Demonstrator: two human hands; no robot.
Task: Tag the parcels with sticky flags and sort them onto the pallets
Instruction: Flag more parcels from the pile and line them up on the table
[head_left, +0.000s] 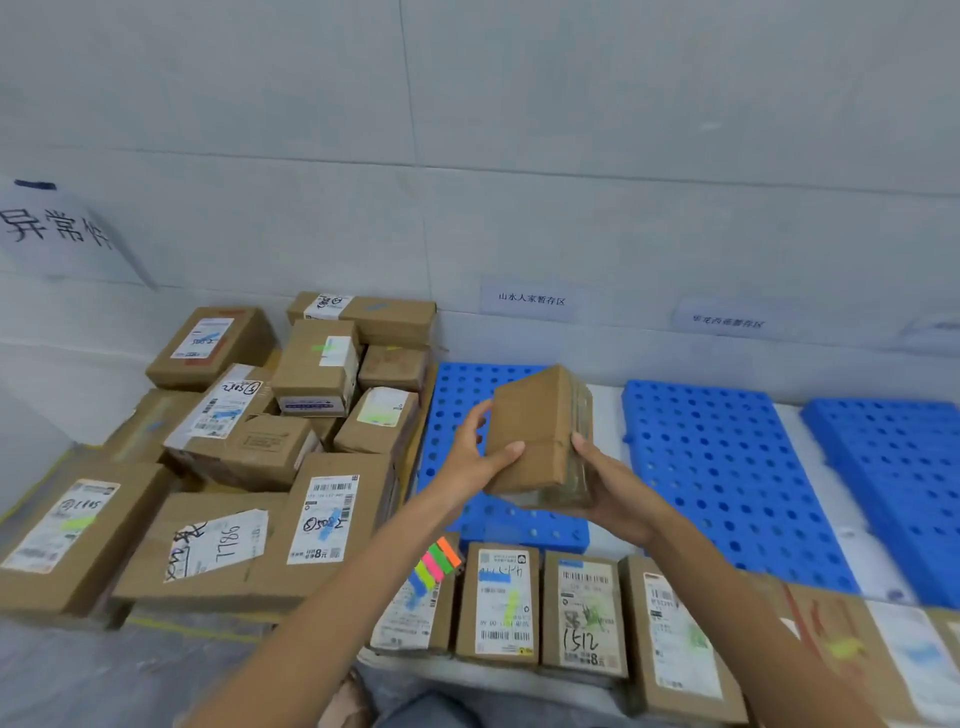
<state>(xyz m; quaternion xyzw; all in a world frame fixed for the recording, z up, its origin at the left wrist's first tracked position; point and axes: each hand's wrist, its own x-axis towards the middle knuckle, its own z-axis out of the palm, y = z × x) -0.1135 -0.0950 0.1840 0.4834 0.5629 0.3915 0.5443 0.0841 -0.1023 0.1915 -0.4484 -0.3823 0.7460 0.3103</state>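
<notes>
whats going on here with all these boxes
A person holds a small brown parcel in both hands: the left hand grips its near-left edge and the right hand cups its right end. It hangs over the leftmost blue pallet, not yet set down. A pile of labelled parcels lies to the left, a row of parcels stands in front, and a strip of sticky flags rests on one of them.
</notes>
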